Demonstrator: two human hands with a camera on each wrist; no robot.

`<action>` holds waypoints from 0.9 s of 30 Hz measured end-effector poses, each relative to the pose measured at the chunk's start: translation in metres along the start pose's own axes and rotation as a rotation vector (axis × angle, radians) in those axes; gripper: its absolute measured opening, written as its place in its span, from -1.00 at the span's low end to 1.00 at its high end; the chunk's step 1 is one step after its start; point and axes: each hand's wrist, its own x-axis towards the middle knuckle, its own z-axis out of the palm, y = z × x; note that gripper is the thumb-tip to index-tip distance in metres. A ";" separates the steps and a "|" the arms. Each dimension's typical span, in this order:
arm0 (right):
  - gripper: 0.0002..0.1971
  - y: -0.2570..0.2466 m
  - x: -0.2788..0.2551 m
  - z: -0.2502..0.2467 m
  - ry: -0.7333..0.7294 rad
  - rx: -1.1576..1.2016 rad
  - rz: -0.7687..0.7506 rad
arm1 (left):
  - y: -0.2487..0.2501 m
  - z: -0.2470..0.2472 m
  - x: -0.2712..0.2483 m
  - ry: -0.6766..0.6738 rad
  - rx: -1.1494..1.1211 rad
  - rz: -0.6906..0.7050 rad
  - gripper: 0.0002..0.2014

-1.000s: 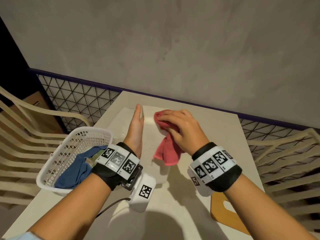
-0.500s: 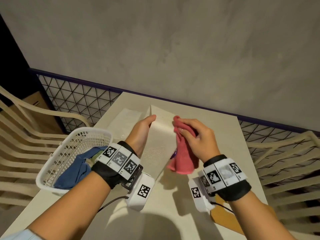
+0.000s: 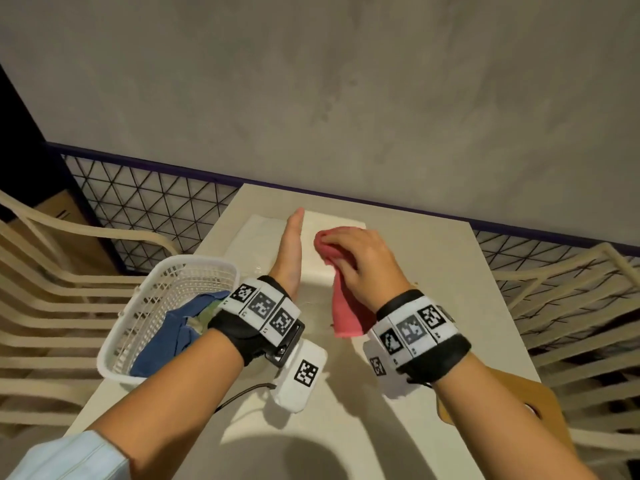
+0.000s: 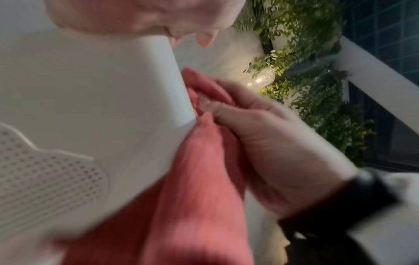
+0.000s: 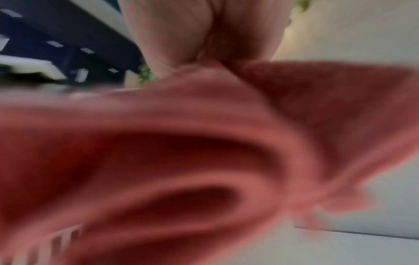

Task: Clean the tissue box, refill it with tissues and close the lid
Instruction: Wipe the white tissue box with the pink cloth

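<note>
The white tissue box (image 3: 332, 220) lies on the beige table (image 3: 433, 258) near the wall. My left hand (image 3: 292, 244) stands edge-on with straight fingers pressed against the box's left side. My right hand (image 3: 356, 258) grips a red cloth (image 3: 346, 317) and presses it on the box's top; the cloth's tail hangs toward me. The left wrist view shows the box's smooth white face (image 4: 102, 98), the red cloth (image 4: 199, 179) at its edge and the right hand (image 4: 272, 134) bunching it. The blurred red cloth (image 5: 181, 143) fills the right wrist view.
A white plastic basket (image 3: 173, 282) holding a blue cloth (image 3: 166, 337) stands at the table's left edge. A flat white pack (image 3: 252, 233) lies left of the box. A wooden board (image 3: 540, 403) sticks out at the table's near right. Slatted chairs (image 3: 52, 299) flank the table.
Half a second ago the box was tipped up, the left hand gripping it, the cloth on its side. Now it lies flat, the left hand straight beside it, the cloth on top.
</note>
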 end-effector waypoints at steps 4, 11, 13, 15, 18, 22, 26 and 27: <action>-0.72 -0.006 -0.008 -0.005 0.131 -0.009 0.172 | 0.002 -0.012 -0.004 -0.071 -0.057 0.066 -0.50; -0.71 -0.040 -0.008 0.006 0.112 0.011 -0.010 | 0.003 -0.016 -0.010 -0.089 -0.062 0.107 -0.52; -0.73 -0.029 0.008 0.002 0.162 0.011 0.058 | 0.007 -0.012 -0.009 -0.089 -0.078 0.141 -0.54; -0.75 -0.025 0.016 0.002 0.212 -0.002 0.114 | 0.009 -0.012 -0.004 -0.116 -0.117 0.164 -0.54; -0.73 -0.039 0.018 0.010 0.170 -0.065 0.062 | 0.013 -0.016 0.006 -0.079 -0.177 0.173 -0.52; -0.71 -0.044 0.014 0.015 0.044 -0.035 -0.099 | 0.015 -0.016 0.008 -0.110 -0.143 0.186 -0.46; -0.72 -0.013 0.031 0.008 0.134 0.022 0.079 | 0.011 -0.009 0.002 -0.129 -0.053 0.197 -0.51; -0.73 -0.009 0.032 0.006 0.183 0.035 0.135 | 0.010 -0.009 0.005 -0.132 -0.039 0.201 -0.51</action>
